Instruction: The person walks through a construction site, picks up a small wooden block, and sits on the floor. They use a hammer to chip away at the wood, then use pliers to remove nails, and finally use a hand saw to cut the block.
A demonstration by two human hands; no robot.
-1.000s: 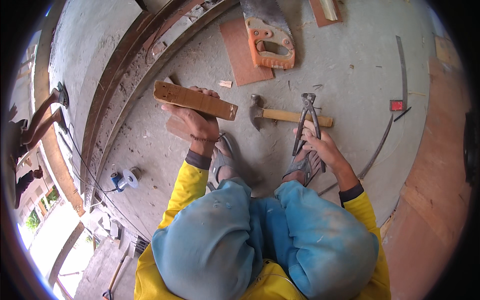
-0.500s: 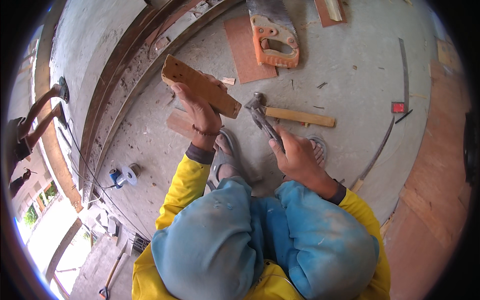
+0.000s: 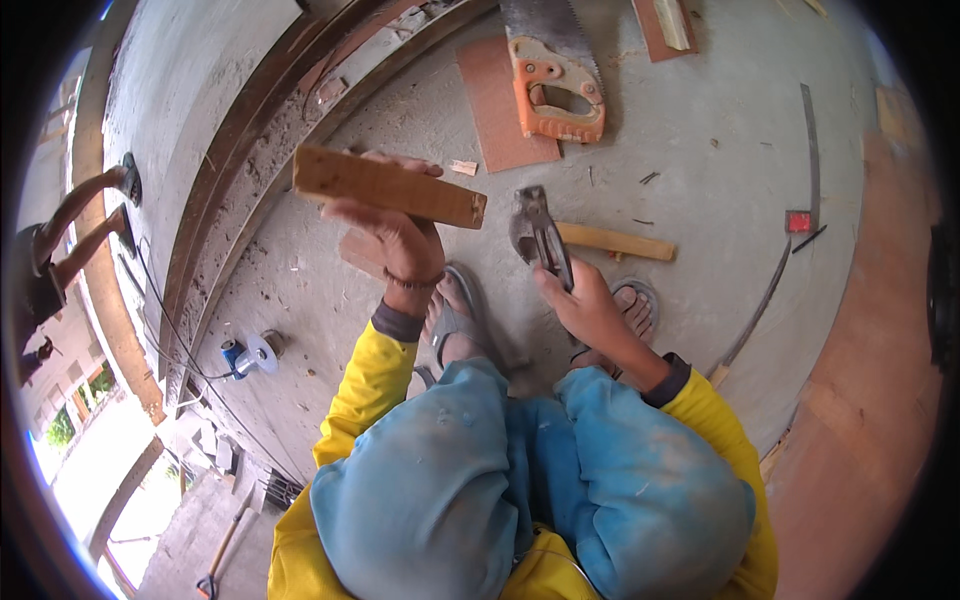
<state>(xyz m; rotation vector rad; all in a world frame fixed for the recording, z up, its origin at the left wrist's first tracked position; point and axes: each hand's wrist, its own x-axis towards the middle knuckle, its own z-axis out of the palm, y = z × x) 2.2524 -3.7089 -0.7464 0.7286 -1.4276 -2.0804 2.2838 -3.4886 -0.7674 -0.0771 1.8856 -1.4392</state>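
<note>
Here the person crouched on a concrete floor (image 3: 700,160), blue-trousered knees low in the view and yellow sleeves reaching forward. The left hand (image 3: 395,235) was clenched around a wood block (image 3: 388,187), holding it up off the floor, roughly level and slightly tilted, with its right end pointing toward the other hand. The right hand (image 3: 590,305) gripped a pair of pincers (image 3: 540,235) by the handles, the metal head raised and pointing up and away from the body, just to the right of the block's end but apart from it. Whether the pincer head was parted or closed could not be told.

Behind the pincers a hammer (image 3: 610,241) lay on the floor, its wooden handle running to the right. Farther off lay a handsaw (image 3: 555,80) with an orange grip, partly resting on a thin reddish board (image 3: 495,115). A long, curved metal bar (image 3: 775,270) lay off to the right, near a small red object (image 3: 800,221). Both feet wore sandals (image 3: 455,315), just below the hands. To the left, beyond a rough wooden beam (image 3: 250,170), sat a blue-and-white spool (image 3: 245,357) with a wire.
</note>
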